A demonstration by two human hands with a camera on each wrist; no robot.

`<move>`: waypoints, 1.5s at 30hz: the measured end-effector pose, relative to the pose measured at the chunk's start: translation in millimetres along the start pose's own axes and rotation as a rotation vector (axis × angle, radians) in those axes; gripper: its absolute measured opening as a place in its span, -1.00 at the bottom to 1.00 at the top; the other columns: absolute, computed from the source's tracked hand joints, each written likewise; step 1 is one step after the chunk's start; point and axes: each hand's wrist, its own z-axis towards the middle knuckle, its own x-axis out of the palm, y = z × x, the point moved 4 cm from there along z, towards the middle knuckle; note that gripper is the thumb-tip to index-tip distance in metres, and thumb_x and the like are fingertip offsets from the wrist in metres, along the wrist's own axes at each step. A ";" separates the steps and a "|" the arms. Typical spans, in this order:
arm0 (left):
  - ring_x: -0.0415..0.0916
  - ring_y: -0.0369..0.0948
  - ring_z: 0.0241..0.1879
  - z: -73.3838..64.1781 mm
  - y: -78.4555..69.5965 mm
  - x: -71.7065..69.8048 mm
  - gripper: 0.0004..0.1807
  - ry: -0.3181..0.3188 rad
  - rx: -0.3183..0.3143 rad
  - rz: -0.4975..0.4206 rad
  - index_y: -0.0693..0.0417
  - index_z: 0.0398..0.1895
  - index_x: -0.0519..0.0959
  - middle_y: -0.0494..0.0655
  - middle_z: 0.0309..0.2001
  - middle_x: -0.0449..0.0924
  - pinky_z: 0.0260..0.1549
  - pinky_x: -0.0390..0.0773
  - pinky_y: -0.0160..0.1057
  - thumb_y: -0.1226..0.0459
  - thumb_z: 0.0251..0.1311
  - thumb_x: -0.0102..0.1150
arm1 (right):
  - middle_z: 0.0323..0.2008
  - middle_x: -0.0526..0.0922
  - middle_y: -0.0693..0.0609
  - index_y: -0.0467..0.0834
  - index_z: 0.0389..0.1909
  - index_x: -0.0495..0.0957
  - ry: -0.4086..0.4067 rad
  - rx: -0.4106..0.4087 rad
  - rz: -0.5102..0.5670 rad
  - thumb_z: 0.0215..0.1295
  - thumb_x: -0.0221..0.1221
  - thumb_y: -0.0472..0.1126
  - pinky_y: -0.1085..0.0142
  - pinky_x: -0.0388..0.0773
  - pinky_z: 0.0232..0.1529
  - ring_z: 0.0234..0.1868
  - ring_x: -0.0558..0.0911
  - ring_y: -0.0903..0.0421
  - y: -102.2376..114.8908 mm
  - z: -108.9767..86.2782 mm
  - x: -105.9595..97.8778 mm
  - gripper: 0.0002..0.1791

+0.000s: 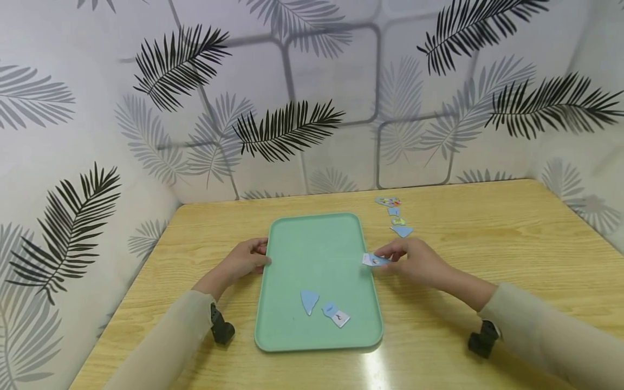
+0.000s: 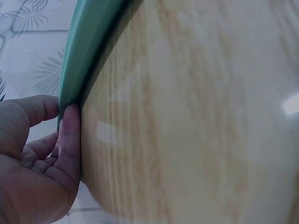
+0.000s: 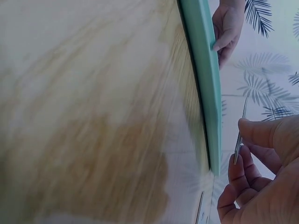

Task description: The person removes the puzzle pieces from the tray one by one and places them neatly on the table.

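A green tray (image 1: 317, 260) lies on the wooden table. My left hand (image 1: 247, 257) grips its left rim, thumb on top and fingers at the outer side, as the left wrist view shows. Between thumb and fingers my right hand (image 1: 411, 261) pinches a flat blue-and-white puzzle piece (image 1: 374, 260), held over the tray's right rim. In the right wrist view this thin piece (image 3: 240, 140) appears edge-on. Inside the tray, near its front, are a blue puzzle piece (image 1: 309, 301) and a blue-and-white puzzle piece (image 1: 336, 314).
Beyond my right hand, a short column of puzzle pieces lies on the table (image 1: 487, 233): a multicoloured one (image 1: 388, 201) at the back and a blue one (image 1: 402, 231) nearest. A leaf-patterned wall covering (image 1: 331, 81) rises behind the table's far edge.
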 end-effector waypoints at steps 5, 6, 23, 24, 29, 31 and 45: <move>0.41 -0.08 -0.08 -0.1 1.6 -0.3 -0.35 0.003 0.003 -0.005 0.26 0.43 0.21 0.11 -0.03 0.38 -0.14 0.60 -0.15 0.42 0.29 0.14 | -0.30 0.64 0.05 -0.23 -0.10 0.71 -0.003 0.011 0.010 0.14 0.36 -0.32 0.31 0.48 -0.36 -0.27 0.51 0.09 -6.3 -2.7 -6.5 -0.72; 0.41 -0.08 -0.08 -0.1 1.4 -0.4 -0.36 0.001 0.002 -0.008 0.26 0.43 0.21 0.11 -0.03 0.38 -0.14 0.60 -0.15 0.43 0.29 0.14 | -0.31 0.63 0.05 -0.23 -0.10 0.71 -0.004 0.015 0.013 0.14 0.36 -0.33 0.31 0.48 -0.36 -0.27 0.51 0.08 -8.3 -3.0 -7.5 -0.73; 0.42 -0.09 -0.10 -1.2 0.4 0.2 -0.37 -0.006 0.011 -0.005 0.25 0.42 0.24 0.10 -0.06 0.40 -0.15 0.60 -0.15 0.43 0.28 0.14 | -0.15 0.66 -0.03 -0.22 -0.05 0.69 0.050 -0.006 -0.014 0.17 0.36 -0.26 0.32 0.50 -0.29 -0.21 0.53 0.09 -37.5 -7.2 -33.0 -0.69; 0.42 -0.09 -0.10 -1.0 0.5 0.1 -0.37 -0.006 0.012 -0.002 0.25 0.42 0.25 0.10 -0.06 0.40 -0.15 0.60 -0.15 0.43 0.28 0.15 | -0.14 0.66 -0.04 -0.22 -0.05 0.69 0.054 -0.008 -0.014 0.17 0.35 -0.26 0.31 0.51 -0.26 -0.20 0.54 0.09 -39.1 -7.1 -34.4 -0.69; 0.43 -0.09 -0.09 -0.4 0.7 0.3 -0.37 -0.007 0.012 -0.001 0.26 0.42 0.25 0.10 -0.06 0.41 -0.15 0.60 -0.15 0.43 0.28 0.15 | -0.12 0.66 -0.04 -0.22 -0.04 0.68 0.069 0.014 -0.024 0.17 0.35 -0.27 0.30 0.50 -0.24 -0.19 0.51 0.07 -47.5 -6.6 -40.0 -0.69; 0.43 -0.09 -0.09 -0.4 0.9 0.6 -0.37 -0.007 0.011 -0.003 0.26 0.41 0.25 0.10 -0.05 0.41 -0.15 0.60 -0.15 0.44 0.27 0.15 | -0.13 0.66 -0.04 -0.22 -0.04 0.68 0.071 0.030 -0.024 0.17 0.35 -0.28 0.31 0.50 -0.26 -0.21 0.50 0.06 -49.9 -6.8 -41.5 -0.69; 0.44 -0.09 -0.09 -0.6 0.0 0.3 -0.36 -0.002 0.004 -0.006 0.26 0.42 0.23 0.11 -0.05 0.41 -0.16 0.60 -0.16 0.43 0.28 0.14 | -0.16 0.64 -0.03 -0.23 -0.05 0.69 0.106 0.084 -0.022 0.16 0.36 -0.29 0.35 0.44 -0.32 -0.25 0.43 0.09 -63.9 -2.1 -46.1 -0.69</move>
